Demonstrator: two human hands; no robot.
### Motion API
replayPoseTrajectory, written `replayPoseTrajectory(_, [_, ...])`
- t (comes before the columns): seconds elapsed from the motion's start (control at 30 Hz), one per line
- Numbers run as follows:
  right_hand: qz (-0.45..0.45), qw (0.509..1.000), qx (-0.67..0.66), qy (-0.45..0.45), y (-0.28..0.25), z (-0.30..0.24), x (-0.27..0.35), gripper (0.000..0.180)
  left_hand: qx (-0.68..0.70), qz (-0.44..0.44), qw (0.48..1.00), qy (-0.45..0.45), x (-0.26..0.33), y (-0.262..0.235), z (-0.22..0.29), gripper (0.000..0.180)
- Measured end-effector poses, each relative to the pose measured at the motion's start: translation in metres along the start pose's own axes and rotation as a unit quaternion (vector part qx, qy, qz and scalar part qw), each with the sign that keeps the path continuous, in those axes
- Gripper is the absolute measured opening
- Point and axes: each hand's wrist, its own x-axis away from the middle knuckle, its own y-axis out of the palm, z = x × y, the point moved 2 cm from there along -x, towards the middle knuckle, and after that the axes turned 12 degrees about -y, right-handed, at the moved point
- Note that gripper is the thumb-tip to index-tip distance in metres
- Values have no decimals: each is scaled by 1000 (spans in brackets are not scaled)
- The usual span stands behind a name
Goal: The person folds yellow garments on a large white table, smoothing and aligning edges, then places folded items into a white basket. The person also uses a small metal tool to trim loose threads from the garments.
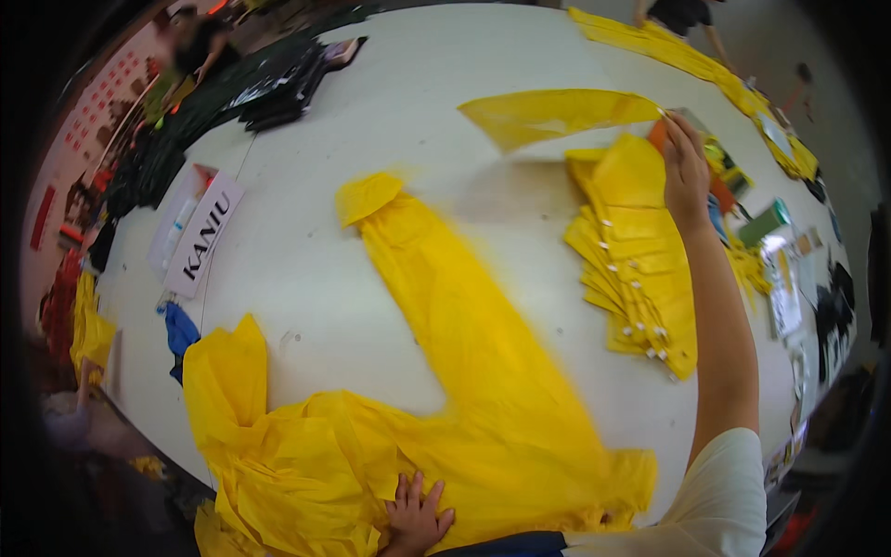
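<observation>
A yellow garment (483, 343) of thin fabric is spread over the near part of the white table, one long sleeve-like part reaching away from me. My left hand (418, 512) lies flat on it near the front edge, fingers spread. Farther off at the right, my right hand (685, 167) pinches the end of a yellow fabric panel (557, 113), which stretches out to the left above the table. Just below that hand is a fanned stack of yellow fabric pieces (640, 251) with small white bits along their edges.
A white box (200, 227) stands on the white table (306, 278) at left, with blue cloth (181, 330) beside it. Dark plastic-wrapped bundles (288, 88) lie at the far left. A green roll (766, 223) stands at right. Other people work around the far and left edges.
</observation>
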Motion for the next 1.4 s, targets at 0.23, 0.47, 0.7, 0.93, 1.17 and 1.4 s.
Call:
replayPoseTrajectory(0.23, [-228,966,108,55,-195,-64,226,41,-12,37,999,37,-5,-9,15,59])
replayPoseTrajectory(0.47, [-207,894,167,360,-280,-121,400,22,161,-20,959,232,12,-54,111,56])
replayPoseTrajectory(0.7, [-90,753,-139,637,-259,-257,403,17,96,-53,928,356,14,4,216,41])
replayPoseTrajectory(0.93, [4,700,-254,667,-265,-266,377,14,130,-47,840,525,31,-12,195,10])
replayPoseTrajectory(1.17, [115,423,-515,737,-268,-323,354,19,170,9,834,525,60,-48,173,15])
replayPoseTrajectory(1.4, [95,494,-469,726,-236,-349,351,15,202,-35,847,491,64,-48,186,22])
